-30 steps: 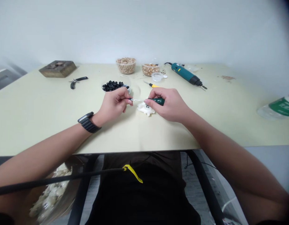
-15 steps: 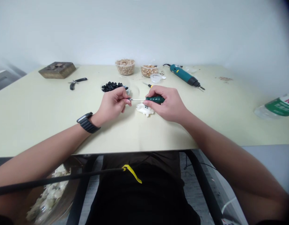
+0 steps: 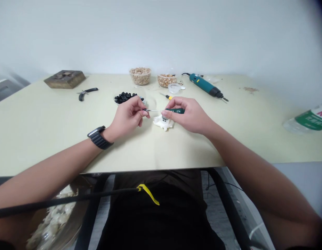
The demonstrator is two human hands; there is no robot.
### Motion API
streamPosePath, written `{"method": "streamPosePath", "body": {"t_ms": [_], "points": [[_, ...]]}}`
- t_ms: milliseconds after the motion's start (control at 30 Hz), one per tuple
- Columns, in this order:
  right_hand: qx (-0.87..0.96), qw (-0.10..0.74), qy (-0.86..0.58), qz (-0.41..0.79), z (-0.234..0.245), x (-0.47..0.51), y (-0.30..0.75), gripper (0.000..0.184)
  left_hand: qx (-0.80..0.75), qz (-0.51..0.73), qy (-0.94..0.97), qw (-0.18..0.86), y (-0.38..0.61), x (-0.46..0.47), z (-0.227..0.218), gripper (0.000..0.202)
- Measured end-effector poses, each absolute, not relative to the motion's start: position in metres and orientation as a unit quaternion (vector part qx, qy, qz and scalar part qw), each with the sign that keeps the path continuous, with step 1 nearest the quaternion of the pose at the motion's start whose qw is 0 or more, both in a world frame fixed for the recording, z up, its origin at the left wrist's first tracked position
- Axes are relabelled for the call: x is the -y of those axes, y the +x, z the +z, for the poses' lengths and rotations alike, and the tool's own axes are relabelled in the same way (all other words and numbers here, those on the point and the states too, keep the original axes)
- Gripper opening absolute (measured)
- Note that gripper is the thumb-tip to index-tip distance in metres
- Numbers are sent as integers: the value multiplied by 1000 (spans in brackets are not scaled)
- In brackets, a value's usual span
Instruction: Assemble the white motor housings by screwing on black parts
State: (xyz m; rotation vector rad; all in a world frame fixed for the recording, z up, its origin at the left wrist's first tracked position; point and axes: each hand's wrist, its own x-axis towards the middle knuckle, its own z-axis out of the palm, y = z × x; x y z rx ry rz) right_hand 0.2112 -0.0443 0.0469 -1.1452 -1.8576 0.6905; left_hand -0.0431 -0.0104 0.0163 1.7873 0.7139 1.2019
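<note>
My right hand [image 3: 187, 113] is closed round the green handle of a screwdriver [image 3: 176, 110], its thin metal shaft pointing left. At the tip of that shaft my left hand [image 3: 131, 113] pinches a small dark piece [image 3: 144, 110] between thumb and fingers; its exact kind is too small to make out. Just below the screwdriver lies a white, irregular lump [image 3: 163, 123] with a small metal part [image 3: 164, 118] on it. Behind my left hand, a clear dish holds black bead-like pieces [image 3: 123, 97], partly covered by my fingers.
Two clear tubs of tan bits [image 3: 140, 76] and orange-brown bits [image 3: 167, 80] stand at the back, near a small lid [image 3: 174, 88]. A teal electric drill [image 3: 205, 84] lies to their right. Pliers [image 3: 86, 93] and a wooden block [image 3: 64, 79] are left; a bottle [image 3: 311, 119] is right.
The right hand's thumb and fingers have slid forward along the screwdriver toward its shaft, so less shaft shows. The left hand keeps its pinch at the tip. The view has shifted slightly.
</note>
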Motion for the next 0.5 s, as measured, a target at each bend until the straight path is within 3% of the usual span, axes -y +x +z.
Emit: {"method": "streamPosePath", "body": {"t_ms": [167, 500], "points": [[732, 368, -475, 321, 53, 47, 211, 52, -290, 478, 716, 417, -42, 12, 17, 29], [710, 366, -482, 360, 56, 50, 211, 59, -299, 465, 726, 409, -43, 14, 19, 26]]}}
